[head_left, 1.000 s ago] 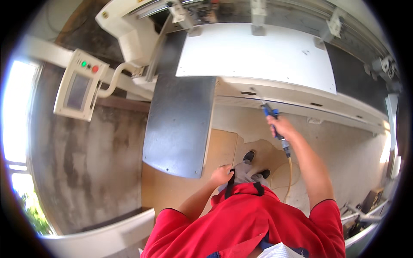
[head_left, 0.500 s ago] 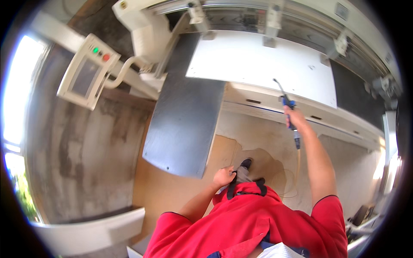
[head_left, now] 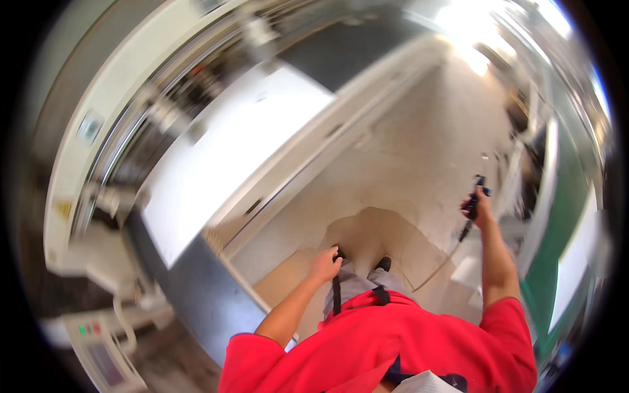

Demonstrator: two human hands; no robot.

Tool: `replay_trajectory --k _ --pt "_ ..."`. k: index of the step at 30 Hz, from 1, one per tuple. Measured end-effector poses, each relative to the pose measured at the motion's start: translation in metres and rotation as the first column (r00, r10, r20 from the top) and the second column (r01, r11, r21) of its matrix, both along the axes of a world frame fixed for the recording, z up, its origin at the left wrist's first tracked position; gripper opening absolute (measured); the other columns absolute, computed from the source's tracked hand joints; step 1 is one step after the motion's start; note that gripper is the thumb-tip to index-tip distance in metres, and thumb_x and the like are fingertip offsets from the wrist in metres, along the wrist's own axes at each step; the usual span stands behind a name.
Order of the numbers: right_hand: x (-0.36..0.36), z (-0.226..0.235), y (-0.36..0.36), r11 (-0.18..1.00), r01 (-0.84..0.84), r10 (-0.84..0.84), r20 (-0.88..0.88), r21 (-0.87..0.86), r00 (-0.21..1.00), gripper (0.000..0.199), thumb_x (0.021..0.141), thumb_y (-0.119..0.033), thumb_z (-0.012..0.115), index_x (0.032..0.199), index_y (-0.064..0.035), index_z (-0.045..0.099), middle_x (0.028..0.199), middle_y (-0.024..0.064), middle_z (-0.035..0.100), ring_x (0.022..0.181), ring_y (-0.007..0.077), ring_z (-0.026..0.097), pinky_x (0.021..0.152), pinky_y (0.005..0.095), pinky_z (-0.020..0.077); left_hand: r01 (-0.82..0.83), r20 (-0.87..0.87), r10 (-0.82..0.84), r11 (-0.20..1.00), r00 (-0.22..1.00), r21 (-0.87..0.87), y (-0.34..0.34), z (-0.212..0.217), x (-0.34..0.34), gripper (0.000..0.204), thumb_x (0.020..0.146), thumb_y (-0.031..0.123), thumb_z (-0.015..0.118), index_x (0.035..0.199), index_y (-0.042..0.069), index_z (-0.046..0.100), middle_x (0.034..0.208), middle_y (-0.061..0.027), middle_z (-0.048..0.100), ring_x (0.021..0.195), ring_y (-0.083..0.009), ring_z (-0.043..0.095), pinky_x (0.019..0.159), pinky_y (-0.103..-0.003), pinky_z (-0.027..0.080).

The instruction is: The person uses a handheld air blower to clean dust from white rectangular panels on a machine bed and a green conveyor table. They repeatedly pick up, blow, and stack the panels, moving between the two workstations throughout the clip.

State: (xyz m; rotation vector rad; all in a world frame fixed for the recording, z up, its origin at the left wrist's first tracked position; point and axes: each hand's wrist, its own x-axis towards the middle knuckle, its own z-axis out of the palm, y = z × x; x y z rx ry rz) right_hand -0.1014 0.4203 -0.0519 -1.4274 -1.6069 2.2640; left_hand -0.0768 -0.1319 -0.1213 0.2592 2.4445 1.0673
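My right hand [head_left: 483,208] is wrapped round a black and blue air blow gun [head_left: 477,198], held out over the floor to the right. A thin hose [head_left: 440,270] trails from the gun's lower end back toward my legs. My left hand [head_left: 324,265] is in front of my waist, fingers curled in, at the upper end of a black strap [head_left: 337,295] that it appears to grip. To the left, a large white panel [head_left: 229,154] lies on the machine's dark bed [head_left: 200,278], out of reach of both hands.
Clamps [head_left: 167,114] on the machine's rail press along the panel's far side. A control panel [head_left: 98,350] with a screen stands at the lower left. On the right are a green surface [head_left: 553,236] and blurred equipment. Cardboard [head_left: 282,281] lies on the floor.
My view has turned to the right, so the machine now lies to the left. The blow gun has moved away from the white panel and over the floor, still in my right hand.
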Motion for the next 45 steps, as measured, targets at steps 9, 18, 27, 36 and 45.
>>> replay_trajectory --k 9,18,27,36,45 --pt "0.134 -0.086 -0.057 0.998 0.001 -0.023 0.339 0.066 0.941 0.045 0.088 -0.048 0.058 0.083 -0.0036 0.057 0.056 0.0091 0.055 0.042 0.0201 0.053 0.036 0.0337 0.0417 0.774 -0.4 -0.688 0.391 0.605 0.499 0.283 0.201 0.07 0.037 0.082 0.02 0.068 0.111 -0.001 0.06 0.115 -0.0163 0.061 0.107 -0.0315 0.058 0.092 -0.036 0.045" --pt "0.203 -0.064 0.02 0.969 -0.204 0.196 0.069 0.138 0.978 0.055 0.091 -0.051 0.048 0.063 -0.0038 0.056 0.051 0.0105 0.054 0.042 0.0217 0.051 0.039 0.0369 0.0384 0.851 -0.498 -0.776 0.09 0.386 0.518 0.409 0.211 0.188 0.046 0.081 0.026 0.069 0.117 0.0 0.057 0.127 -0.0172 0.052 0.118 -0.0367 0.048 0.099 -0.044 0.037" --pt "0.174 0.058 0.105 0.968 0.238 -0.243 -0.074 -0.075 0.967 0.047 0.089 -0.053 0.053 0.096 -0.0057 0.053 0.071 0.0115 0.061 0.058 0.023 0.063 0.048 0.0336 0.0524 0.856 -0.627 -0.627 0.132 0.462 0.499 0.459 0.249 0.2 0.027 0.095 0.009 0.05 0.117 -0.006 0.054 0.13 -0.0198 0.052 0.125 -0.0359 0.046 0.103 -0.039 0.037" --pt "0.168 0.092 0.116 0.974 0.217 -0.223 -0.115 -0.055 0.968 0.049 0.09 -0.052 0.052 0.098 -0.004 0.052 0.077 0.0126 0.061 0.064 0.0243 0.063 0.052 0.033 0.0532 0.82 -0.633 -0.566 0.149 0.529 0.552 0.464 0.26 0.199 0.025 0.093 0.002 0.049 0.114 -0.008 0.056 0.129 -0.0198 0.054 0.125 -0.035 0.048 0.101 -0.037 0.039" --pt "0.132 0.102 0.097 0.969 0.242 -0.246 -0.104 -0.055 0.964 0.048 0.089 -0.051 0.055 0.101 -0.0043 0.052 0.078 0.0101 0.06 0.066 0.0223 0.061 0.055 0.035 0.0529 0.765 -0.66 -0.411 0.477 0.629 0.433 0.442 0.252 0.138 0.049 0.077 -0.001 0.06 0.124 -0.006 0.049 0.13 -0.0216 0.051 0.126 -0.0365 0.045 0.105 -0.039 0.035"
